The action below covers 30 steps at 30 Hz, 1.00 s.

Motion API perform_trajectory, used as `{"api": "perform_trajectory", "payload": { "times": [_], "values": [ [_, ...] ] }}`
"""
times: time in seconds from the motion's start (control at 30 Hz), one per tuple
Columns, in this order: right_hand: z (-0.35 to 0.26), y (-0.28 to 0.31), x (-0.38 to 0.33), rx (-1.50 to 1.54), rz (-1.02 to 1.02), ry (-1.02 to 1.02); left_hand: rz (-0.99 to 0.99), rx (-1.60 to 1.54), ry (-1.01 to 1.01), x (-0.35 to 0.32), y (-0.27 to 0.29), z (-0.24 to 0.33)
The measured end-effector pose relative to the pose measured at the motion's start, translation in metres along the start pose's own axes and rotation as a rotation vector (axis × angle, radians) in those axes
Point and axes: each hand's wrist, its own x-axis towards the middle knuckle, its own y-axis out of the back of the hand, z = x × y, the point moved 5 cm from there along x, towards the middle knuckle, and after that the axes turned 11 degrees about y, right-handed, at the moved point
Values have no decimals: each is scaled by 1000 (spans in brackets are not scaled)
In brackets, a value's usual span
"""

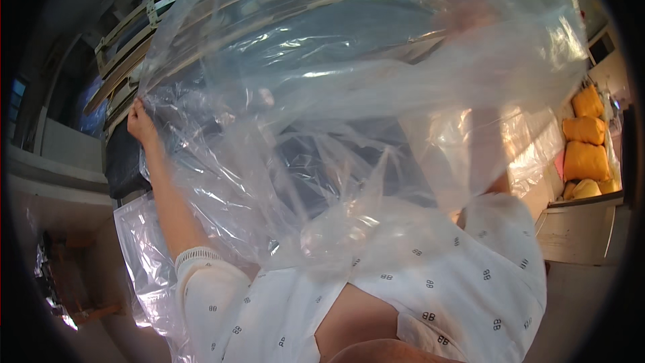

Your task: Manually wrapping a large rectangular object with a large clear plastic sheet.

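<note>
1. Large clear crinkled plastic bag (349, 114) is spread wide, filling most of the view above a dark grey fabric item (349, 154) on the worktop.
2. Left hand (140, 123): grip clamped on the bag's left edge.
3. Right hand (470, 10) is raised behind the film (blurred); cannot tell its grip.
4. Orange stuffed sacks (584, 141) are stacked at far right.

Packing workshop: stacked orange bundles (584, 160), wooden racks (127, 47).
</note>
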Motion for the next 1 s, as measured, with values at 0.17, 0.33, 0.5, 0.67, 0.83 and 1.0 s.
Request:
{"api": "perform_trajectory", "payload": {
  "times": [0.17, 0.33, 0.5, 0.67, 0.83, 1.0],
  "values": [
    [-46, -10, -99, -656, 47, 175, -73, 48, -56, 23, -26, -27],
    [217, 206, -84, -1264, -28, 281, -70, 130, -60, 15, -42, -10],
    [37, 301, 89, -1602, 32, 485, -448, 112, -237, -53, -59, 37],
    [64, 232, 161, -1550, 75, 628, -177, 98, -329, -29, -54, 24],
    [93, 5, 16, -1019, -454, 696, 120, 625, -274, 40, 80, -43],
    [122, -52, -15, -313, -581, 299, 33, 793, -78, 69, 152, -80]
  ]
}}
